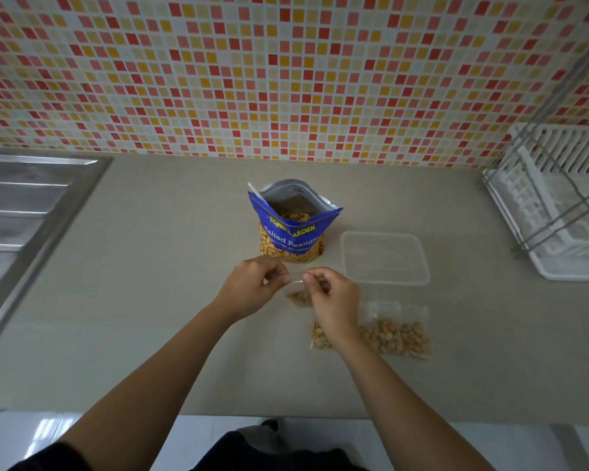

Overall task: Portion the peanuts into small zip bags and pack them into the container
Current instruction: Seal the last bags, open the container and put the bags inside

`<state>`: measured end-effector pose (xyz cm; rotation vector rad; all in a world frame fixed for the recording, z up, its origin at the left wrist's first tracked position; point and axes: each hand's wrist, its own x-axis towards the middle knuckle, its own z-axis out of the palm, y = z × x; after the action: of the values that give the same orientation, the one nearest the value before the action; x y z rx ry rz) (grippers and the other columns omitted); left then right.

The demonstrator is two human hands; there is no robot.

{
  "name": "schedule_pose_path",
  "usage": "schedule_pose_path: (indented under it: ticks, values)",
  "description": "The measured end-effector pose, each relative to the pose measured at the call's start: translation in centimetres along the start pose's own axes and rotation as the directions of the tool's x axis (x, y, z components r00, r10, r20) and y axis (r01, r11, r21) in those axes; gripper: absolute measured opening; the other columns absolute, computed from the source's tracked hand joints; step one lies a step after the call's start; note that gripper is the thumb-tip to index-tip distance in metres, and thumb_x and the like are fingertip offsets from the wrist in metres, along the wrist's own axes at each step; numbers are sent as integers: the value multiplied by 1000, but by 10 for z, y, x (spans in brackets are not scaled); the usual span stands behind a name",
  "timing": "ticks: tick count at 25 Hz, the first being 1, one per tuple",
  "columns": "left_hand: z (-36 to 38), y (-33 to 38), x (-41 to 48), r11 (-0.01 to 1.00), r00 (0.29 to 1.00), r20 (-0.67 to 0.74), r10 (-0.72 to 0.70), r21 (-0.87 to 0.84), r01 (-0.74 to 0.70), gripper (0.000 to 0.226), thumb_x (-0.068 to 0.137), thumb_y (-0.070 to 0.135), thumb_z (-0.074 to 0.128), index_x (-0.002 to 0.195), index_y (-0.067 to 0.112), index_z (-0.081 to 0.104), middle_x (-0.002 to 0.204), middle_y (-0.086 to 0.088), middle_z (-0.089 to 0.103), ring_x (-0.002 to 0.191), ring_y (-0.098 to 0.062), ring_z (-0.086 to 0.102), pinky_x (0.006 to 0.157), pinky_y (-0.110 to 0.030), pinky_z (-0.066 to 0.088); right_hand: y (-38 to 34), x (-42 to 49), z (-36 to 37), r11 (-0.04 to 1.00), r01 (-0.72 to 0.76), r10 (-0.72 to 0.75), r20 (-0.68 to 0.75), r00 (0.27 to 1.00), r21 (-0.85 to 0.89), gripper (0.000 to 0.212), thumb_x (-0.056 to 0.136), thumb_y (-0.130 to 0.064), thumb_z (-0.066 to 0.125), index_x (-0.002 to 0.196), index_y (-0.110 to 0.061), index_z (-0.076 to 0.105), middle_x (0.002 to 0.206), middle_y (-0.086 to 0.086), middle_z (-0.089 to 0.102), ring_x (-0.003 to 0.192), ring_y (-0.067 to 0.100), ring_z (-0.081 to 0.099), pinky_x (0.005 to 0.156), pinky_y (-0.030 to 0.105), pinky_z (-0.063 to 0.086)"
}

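We held the small zip bag (300, 297) by its top edge between both hands, just in front of the standing, open peanut bag (291, 232). Our left hand (252, 283) pinched one end of the strip with thumb and curled fingers, and our right hand (334, 300) pinched the other. A small heap of peanuts hung in the bag's bottom. We judged this to be the sealing step. Filled bags (395, 334) lay flat on the counter (150, 266) beside our right wrist. The clear container (419, 263), near the peanut bag on its right, seemed to hold none yet. The next move called for pressing along the strip until it closed, then setting the bag down.
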<state>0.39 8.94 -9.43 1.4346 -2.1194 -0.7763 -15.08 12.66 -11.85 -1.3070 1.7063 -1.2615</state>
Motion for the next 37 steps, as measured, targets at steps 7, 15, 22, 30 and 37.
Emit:
schedule_pose_path:
  ticks: [7, 15, 22, 30, 37]
  values:
    - [-4, -8, -11, 969, 981, -4, -195, -159, 192, 18, 80, 33, 69, 74, 18, 61, 71, 7, 61, 68, -4, 57, 64, -14, 41, 2, 1, -8, 978, -175, 166, 88, 982, 114, 7, 85, -17, 65, 78, -18, 67, 68, -7, 65, 59, 6, 60, 60, 16, 48]
    - [35, -12, -46, 614, 886, 239, -396, -649, 450, 30, 77, 8, 72, 98, 17, 53, 75, -6, 64, 73, -17, 61, 66, -24, 54, 16, 7, -6, 963, -265, 255, 160, 954, 51, 4, 84, -21, 67, 81, -21, 71, 80, -1, 71, 68, 7, 62, 67, 19, 52]
    - [52, -18, -54, 888, 891, 51, -452, -74, 455, 45, 78, 31, 72, 114, 10, 57, 80, -2, 64, 78, -19, 61, 69, -24, 46, 32, 6, 12, 881, -3, 119, 215, 969, -474, 15, 82, -15, 59, 78, -5, 68, 84, 13, 73, 81, 28, 68, 71, 32, 53]
    - [64, 38, -6, 965, 959, -131, -253, -106, 240, 38, 88, 23, 58, 121, 4, 57, 110, -15, 65, 92, -24, 65, 86, -34, 52, 31, 33, -69, 970, 48, -102, -218, 971, -239, 20, 81, -5, 62, 101, -7, 66, 94, 13, 66, 69, 17, 62, 72, 31, 53]
    - [116, 81, 67, 853, 870, 64, -489, -171, 492, 49, 91, 21, 50, 133, -1, 39, 129, -19, 55, 119, -32, 51, 95, -32, 39, 89, 80, -155, 836, -328, 302, -131, 944, -439, 53, 90, -20, 56, 134, 2, 39, 134, 26, 49, 124, 36, 47, 101, 34, 34]
